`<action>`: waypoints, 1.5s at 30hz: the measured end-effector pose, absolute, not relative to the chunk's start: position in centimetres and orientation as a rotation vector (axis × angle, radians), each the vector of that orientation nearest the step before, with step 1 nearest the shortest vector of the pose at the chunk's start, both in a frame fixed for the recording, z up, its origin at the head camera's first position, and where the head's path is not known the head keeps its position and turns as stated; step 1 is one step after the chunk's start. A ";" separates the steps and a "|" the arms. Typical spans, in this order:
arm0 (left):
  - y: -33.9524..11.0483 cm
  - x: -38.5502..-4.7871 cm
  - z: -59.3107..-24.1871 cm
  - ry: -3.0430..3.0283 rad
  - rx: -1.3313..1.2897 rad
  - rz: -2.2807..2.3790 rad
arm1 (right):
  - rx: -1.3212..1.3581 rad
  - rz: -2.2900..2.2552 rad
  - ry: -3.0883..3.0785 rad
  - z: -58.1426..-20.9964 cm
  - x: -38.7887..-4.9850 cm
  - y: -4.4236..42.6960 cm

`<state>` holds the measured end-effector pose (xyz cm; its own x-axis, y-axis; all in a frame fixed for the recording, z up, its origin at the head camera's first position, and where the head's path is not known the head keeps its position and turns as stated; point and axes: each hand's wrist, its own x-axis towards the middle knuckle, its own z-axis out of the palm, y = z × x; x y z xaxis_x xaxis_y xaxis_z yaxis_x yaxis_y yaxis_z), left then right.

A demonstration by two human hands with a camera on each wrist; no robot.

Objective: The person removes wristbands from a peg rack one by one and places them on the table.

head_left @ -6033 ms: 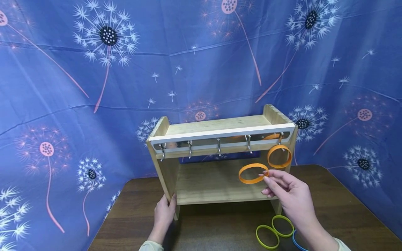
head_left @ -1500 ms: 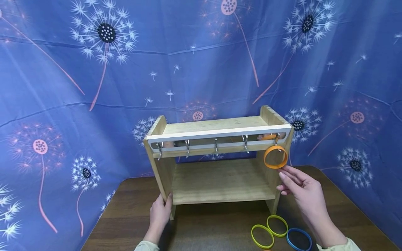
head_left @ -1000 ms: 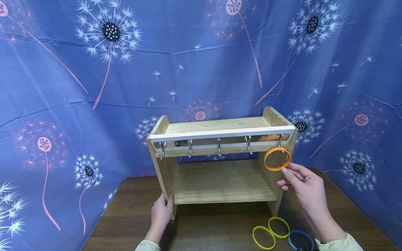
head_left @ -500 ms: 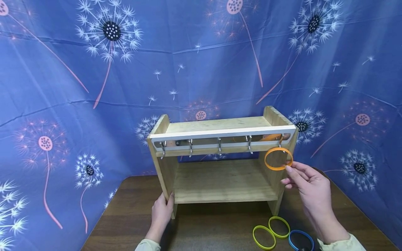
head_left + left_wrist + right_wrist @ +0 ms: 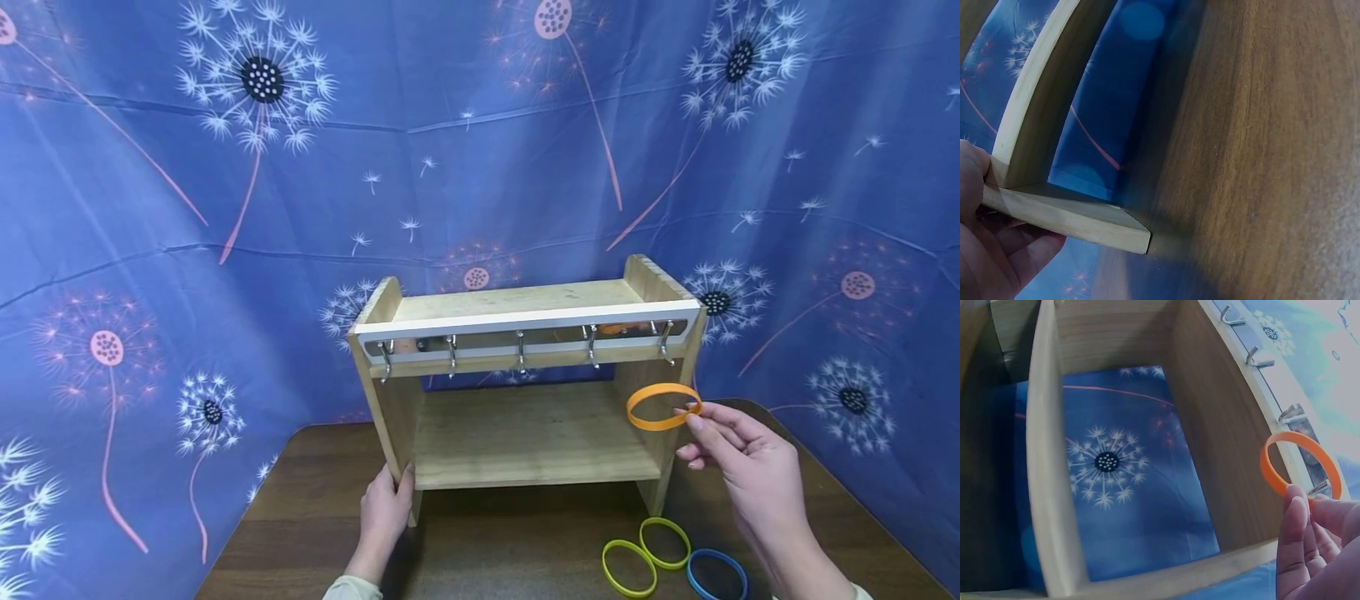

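Observation:
My right hand (image 5: 761,471) pinches an orange silicone wristband (image 5: 647,427) between thumb and fingertips, in front of the shelf's right side. The band is apart from the rightmost hook (image 5: 666,343) and below it. In the right wrist view the same orange wristband (image 5: 1264,464) stands out from the fingers, in front of the hook rail. My left hand (image 5: 382,512) grips the lower left side panel of the wooden shelf (image 5: 536,433). The left wrist view shows the left hand (image 5: 988,250) with its thumb on one side of the panel (image 5: 1085,228) and its fingers on the other.
Two yellow-green wristbands (image 5: 606,567) and a blue wristband (image 5: 742,575) lie on the brown wooden table (image 5: 487,550), before the shelf's right end. A metal hook rail (image 5: 495,340) with several hooks runs along the shelf's upper front. Behind hangs a blue dandelion-patterned cloth (image 5: 480,183).
The orange wristband that hung on the rightmost hook has come off and moved down in my right hand. The orange one held earlier is out of view. My left hand keeps its grip.

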<state>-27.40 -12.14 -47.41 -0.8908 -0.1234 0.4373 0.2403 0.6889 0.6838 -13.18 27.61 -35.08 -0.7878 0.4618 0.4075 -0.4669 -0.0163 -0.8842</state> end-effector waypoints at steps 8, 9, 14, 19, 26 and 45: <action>-12.3 -27.5 -47.1 -2.442 -0.094 -1.080 | -0.056 1.864 -1.741 -36.4 -12.0 28.1; -12.3 -27.6 -47.0 -2.443 -0.095 -1.079 | -0.065 1.864 -1.755 -36.6 -11.9 28.2; -12.3 -27.5 -46.9 -2.448 -0.095 -1.078 | -0.112 1.842 -1.842 -37.5 -11.1 28.8; -12.3 -27.5 -46.9 -2.448 -0.097 -1.091 | -0.129 1.857 -1.878 -38.4 -10.4 29.3; -12.4 -27.6 -47.0 -2.444 -0.102 -1.092 | -0.196 1.908 -1.950 -39.4 -9.4 30.1; -12.8 -27.3 -46.4 -2.470 -0.090 -1.096 | -0.341 1.930 -2.451 -42.5 -7.1 34.3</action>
<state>-27.27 -12.82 -46.43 -0.9037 -0.1139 0.4127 0.2295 0.6848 0.6917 -7.11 34.31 -42.46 -0.9764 0.1717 -0.1309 0.1674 0.2196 -0.9611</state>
